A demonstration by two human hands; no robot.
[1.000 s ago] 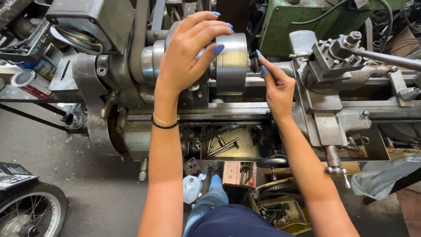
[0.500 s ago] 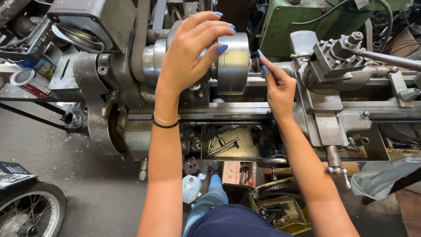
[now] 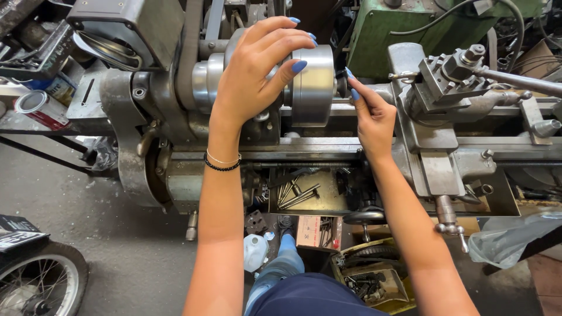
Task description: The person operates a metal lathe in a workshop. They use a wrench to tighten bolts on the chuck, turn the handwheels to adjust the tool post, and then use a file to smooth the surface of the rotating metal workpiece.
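I stand over a grey metal lathe (image 3: 328, 149). My left hand (image 3: 257, 70) lies over the shiny round chuck (image 3: 313, 85), fingers wrapped across its top and front. My right hand (image 3: 369, 114) reaches to the chuck's right face and pinches a small dark part (image 3: 341, 75) held there between thumb and fingertips. The part is mostly hidden by my fingers. The tool post (image 3: 448, 73) stands just right of my right hand.
A long handle (image 3: 518, 82) sticks out right from the tool post. A tray of loose tools (image 3: 301, 196) sits under the bed. A red-and-white can (image 3: 41, 108) stands at left, a wheel (image 3: 35, 284) at bottom left, a plastic bag (image 3: 515, 237) at right.
Both hands stay on the chuck and the small part. The view has shifted only slightly.
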